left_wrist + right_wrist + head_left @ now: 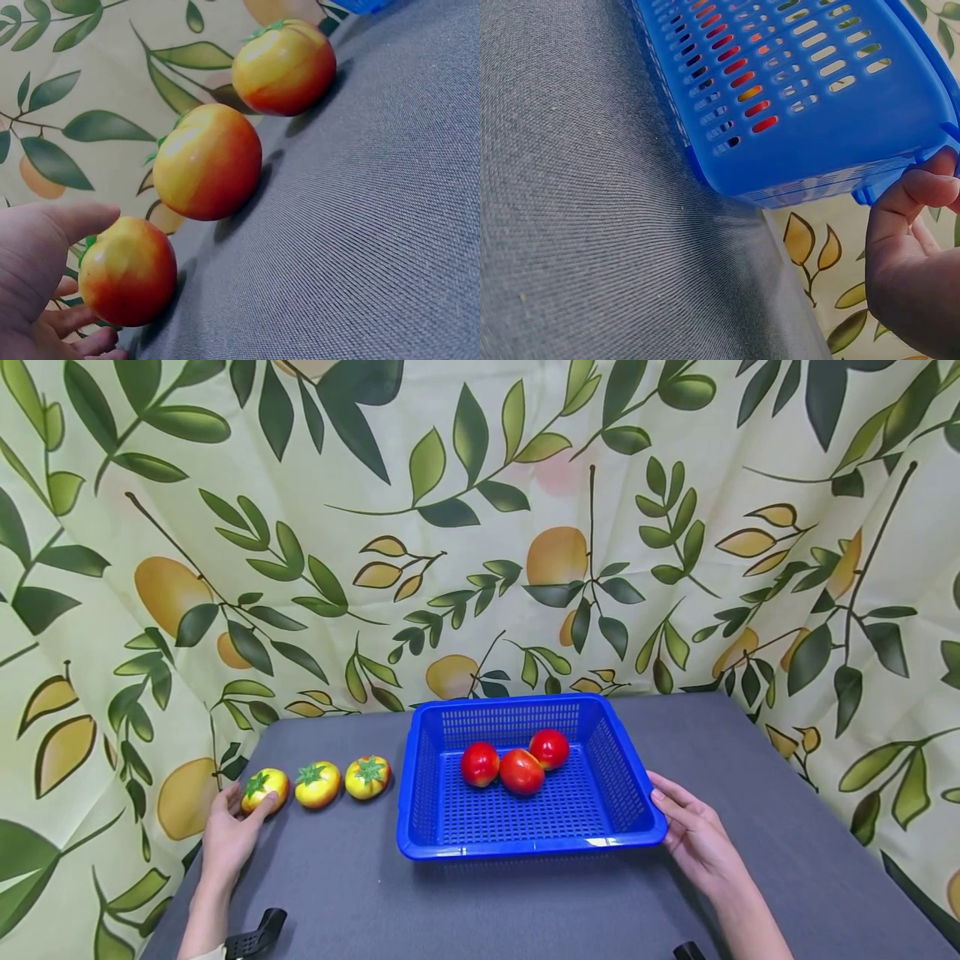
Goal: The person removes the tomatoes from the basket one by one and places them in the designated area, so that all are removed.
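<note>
My left hand (231,839) is around the leftmost yellow-and-red tomato (265,789), thumb on one side and fingers on the other. In the left wrist view its thumb (82,219) lies at the top of that tomato (129,274), with the other fingers loosely spread beside and behind it. Two similar tomatoes, a middle one (317,784) and a right one (367,777), continue the row, green leaves on top. With thumb and fingers my right hand (699,839) grips the right rim of a blue plastic basket (536,850). Inside lie three red tomatoes (521,772), grouped near its middle.
A grey cloth-covered table (517,910) carries everything. Behind and at both sides hangs a curtain (480,568) printed with leaves and fruit. The basket stands to the right of the tomato row, with slotted walls and a raised rim.
</note>
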Demonstrator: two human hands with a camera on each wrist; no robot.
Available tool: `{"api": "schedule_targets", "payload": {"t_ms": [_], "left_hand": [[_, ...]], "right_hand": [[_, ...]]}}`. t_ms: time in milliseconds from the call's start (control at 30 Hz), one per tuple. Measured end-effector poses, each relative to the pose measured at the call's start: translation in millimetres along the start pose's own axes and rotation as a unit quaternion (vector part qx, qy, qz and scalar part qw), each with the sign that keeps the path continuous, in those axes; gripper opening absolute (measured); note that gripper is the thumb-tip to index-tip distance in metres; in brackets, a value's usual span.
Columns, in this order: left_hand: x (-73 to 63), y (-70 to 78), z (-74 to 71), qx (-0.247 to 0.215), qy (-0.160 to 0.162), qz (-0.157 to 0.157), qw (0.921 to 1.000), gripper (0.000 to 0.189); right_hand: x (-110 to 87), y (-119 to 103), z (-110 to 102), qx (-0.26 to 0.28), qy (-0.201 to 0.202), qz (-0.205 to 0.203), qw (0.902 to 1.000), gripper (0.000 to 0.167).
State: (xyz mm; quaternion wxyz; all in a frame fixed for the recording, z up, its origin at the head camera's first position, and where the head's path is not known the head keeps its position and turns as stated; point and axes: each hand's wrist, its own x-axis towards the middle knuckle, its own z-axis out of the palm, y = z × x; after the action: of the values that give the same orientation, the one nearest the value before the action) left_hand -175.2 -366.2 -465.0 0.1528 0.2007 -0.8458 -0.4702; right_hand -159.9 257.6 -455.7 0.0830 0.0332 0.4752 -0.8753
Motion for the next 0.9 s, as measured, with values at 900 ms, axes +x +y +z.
{"api": "schedule_targets", "payload": {"t_ms": [900], "left_hand": [[-6.5,21.5,-7.1,-0.002,0.045,0.033,0.9984,0.082]], "right_hand": [[0.7,-0.2,-3.4,0.021,-0.035,-0.006,0.9992,0.028]]}}
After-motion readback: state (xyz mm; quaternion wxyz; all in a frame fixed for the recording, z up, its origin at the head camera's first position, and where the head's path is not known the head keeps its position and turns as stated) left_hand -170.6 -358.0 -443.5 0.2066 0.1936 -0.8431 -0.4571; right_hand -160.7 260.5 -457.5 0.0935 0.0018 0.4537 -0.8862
